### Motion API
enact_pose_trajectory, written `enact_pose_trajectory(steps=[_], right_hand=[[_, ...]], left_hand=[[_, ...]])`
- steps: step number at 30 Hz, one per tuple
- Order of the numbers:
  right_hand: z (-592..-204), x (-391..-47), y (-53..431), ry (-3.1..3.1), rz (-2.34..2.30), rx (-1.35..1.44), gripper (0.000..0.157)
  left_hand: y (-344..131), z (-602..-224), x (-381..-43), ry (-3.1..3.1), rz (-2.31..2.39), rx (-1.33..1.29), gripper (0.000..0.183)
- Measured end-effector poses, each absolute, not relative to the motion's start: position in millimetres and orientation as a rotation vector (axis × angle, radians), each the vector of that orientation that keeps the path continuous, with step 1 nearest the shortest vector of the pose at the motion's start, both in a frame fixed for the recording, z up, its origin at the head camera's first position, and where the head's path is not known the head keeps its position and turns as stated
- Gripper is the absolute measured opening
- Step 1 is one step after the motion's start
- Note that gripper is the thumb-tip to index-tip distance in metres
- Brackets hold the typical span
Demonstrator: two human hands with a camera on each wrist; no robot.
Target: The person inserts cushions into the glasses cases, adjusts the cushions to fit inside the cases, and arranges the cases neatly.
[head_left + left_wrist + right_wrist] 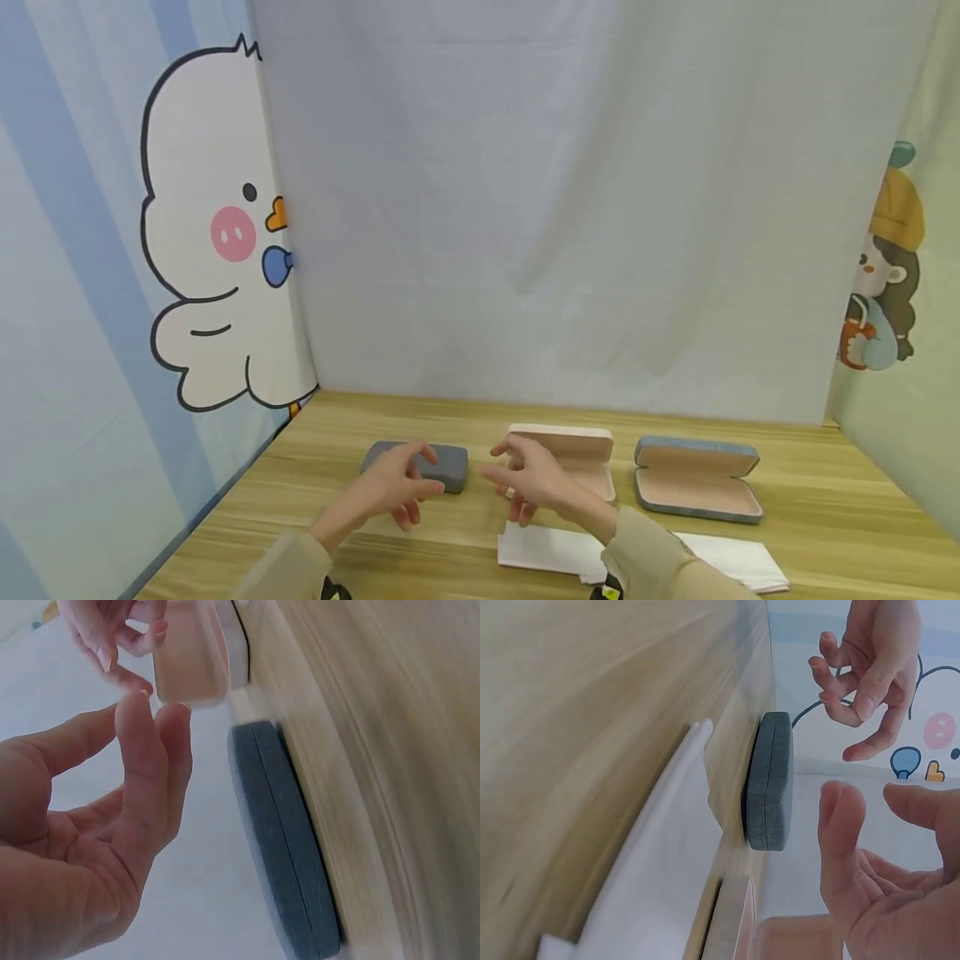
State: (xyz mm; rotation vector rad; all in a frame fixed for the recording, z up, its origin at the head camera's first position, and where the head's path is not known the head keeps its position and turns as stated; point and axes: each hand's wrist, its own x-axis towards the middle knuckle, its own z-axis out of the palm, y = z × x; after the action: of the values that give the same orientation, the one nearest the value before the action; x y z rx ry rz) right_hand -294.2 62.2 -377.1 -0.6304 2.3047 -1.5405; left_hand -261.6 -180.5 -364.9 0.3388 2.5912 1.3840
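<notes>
Above the table, my left hand (397, 482) hovers in front of a closed dark grey glasses case (452, 468), fingers loosely bent and holding nothing. The left wrist view shows a gap between that hand and the case (277, 832). My right hand (534, 477) is in the air before an open white glasses case (573, 442) with a pinkish lining, partly hiding it. Its fingers are loosely curved around nothing. The two hands face each other, apart. In the right wrist view the grey case (771, 784) lies flat with its lid down.
An open blue-grey glasses case (699, 487) stands to the right of the white one. Nearer me lie a folded white cloth (547, 548) and another white cloth (731, 560), partly behind my right forearm. A pale curtain (562, 250) hangs behind the wooden table (435, 567).
</notes>
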Motion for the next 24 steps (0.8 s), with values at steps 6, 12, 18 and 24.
enact_pose_trajectory(steps=[6,12,18,24], right_hand=[[-375,-283,79,2.271,-1.552,-0.631,0.052],[-378,-275,97,2.253,-1.560,-0.626,0.051],[-384,-269,117,2.235,-1.583,-0.623,0.053],[-389,-265,134,2.230,-1.587,-0.604,0.053]], left_hand=[[-165,-366,-253,2.471,1.478,0.381,0.045],[-152,-370,-249,2.367,1.546,0.403,0.040],[-140,-374,-247,2.297,1.591,0.390,0.039],[-131,-383,-244,2.265,1.601,0.344,0.040]])
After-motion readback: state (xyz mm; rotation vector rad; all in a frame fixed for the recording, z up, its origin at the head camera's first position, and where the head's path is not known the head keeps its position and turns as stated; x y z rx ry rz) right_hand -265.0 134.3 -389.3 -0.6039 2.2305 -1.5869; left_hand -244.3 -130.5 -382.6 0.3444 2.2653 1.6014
